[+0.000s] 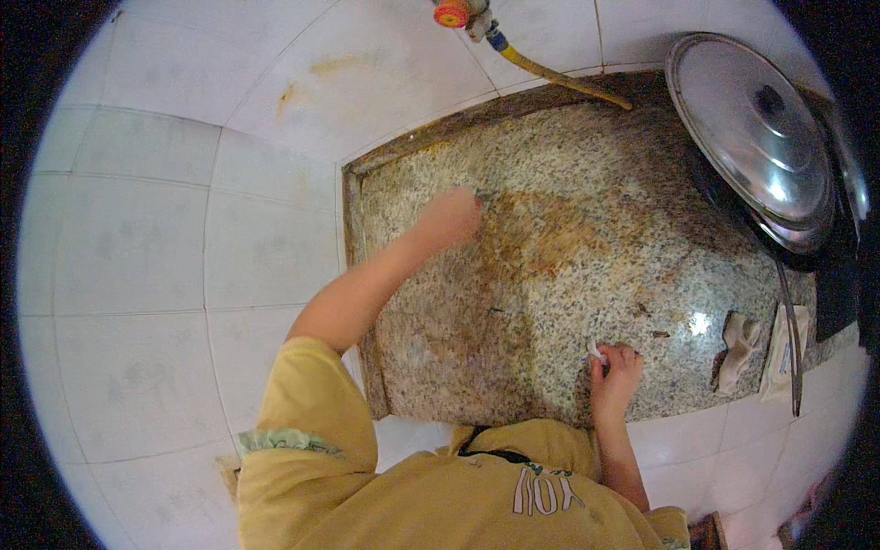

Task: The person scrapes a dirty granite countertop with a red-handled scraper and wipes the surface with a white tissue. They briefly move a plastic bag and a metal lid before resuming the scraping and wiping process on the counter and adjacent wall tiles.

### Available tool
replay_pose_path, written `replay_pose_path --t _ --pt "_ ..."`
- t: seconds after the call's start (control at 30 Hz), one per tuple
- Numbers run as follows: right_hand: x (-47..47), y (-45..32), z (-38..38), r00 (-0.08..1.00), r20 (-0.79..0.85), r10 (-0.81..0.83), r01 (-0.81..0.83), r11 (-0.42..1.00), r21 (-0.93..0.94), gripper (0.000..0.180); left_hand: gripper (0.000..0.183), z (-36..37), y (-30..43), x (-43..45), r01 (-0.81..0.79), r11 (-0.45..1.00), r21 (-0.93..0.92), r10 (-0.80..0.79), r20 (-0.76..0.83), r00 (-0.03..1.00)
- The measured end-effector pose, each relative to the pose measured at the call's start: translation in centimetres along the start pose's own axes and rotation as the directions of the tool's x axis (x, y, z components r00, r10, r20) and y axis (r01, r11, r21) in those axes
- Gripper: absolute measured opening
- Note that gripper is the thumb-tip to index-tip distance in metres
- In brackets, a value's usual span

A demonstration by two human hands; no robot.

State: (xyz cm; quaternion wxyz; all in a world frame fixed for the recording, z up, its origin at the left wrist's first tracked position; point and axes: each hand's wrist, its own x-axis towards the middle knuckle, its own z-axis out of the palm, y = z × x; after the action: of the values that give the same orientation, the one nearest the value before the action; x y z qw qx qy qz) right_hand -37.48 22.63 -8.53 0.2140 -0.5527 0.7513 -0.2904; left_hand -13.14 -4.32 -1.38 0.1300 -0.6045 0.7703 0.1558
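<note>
Over a speckled granite countertop (440,357), my left hand (450,216) is blurred and curled, close to the surface. Its fingers are turned away, so whatever they may hold is hidden. A brown, wet-looking stain (543,234) spreads over the stone just to the right of that hand. Near the front edge, my right hand (615,381) pinches a small crumpled white piece (596,352), possibly paper or tissue, between thumb and fingers. Small dark scraps (660,335) lie on the stone beyond it.
At the back right, a large metal lid (749,130) covers a dark pan. A yellow hose (536,67) hangs from a red-knobbed valve (452,12) onto the counter. A crumpled cloth (739,350), a pale packet (778,378) and a thin metal rod (795,357) lie at right. White tiled walls (268,240) border the left.
</note>
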Motion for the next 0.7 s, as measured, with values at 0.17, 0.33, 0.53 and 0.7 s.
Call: replay_pose_path --t 0.17,0.33,0.53,0.7 --pt "0.1 -0.1 -0.2 1.000 0.001 0.018 -0.018 1.000 0.019 0.022 0.026 -2.7 1.7 3.2 0.112 0.993 0.041 -0.116 0.140 0.983" --pt "0.0 -0.6 -0.6 0.999 -0.012 0.040 -0.040 0.999 -0.002 0.024 0.026 -1.7 1.4 5.7 0.123 0.991 0.052 -0.117 -0.106 0.987" --pt "0.5 -0.7 -1.2 0.998 0.043 0.048 -0.048 0.999 0.000 0.020 0.024 -2.6 1.6 7.6 0.131 0.991 0.039 -0.126 -0.101 0.987" --pt "0.2 0.1 -0.2 1.000 -0.006 0.003 -0.003 1.000 0.007 0.022 0.020 -2.2 0.3 3.8 0.069 0.994 -0.082 -0.094 -0.355 0.930"
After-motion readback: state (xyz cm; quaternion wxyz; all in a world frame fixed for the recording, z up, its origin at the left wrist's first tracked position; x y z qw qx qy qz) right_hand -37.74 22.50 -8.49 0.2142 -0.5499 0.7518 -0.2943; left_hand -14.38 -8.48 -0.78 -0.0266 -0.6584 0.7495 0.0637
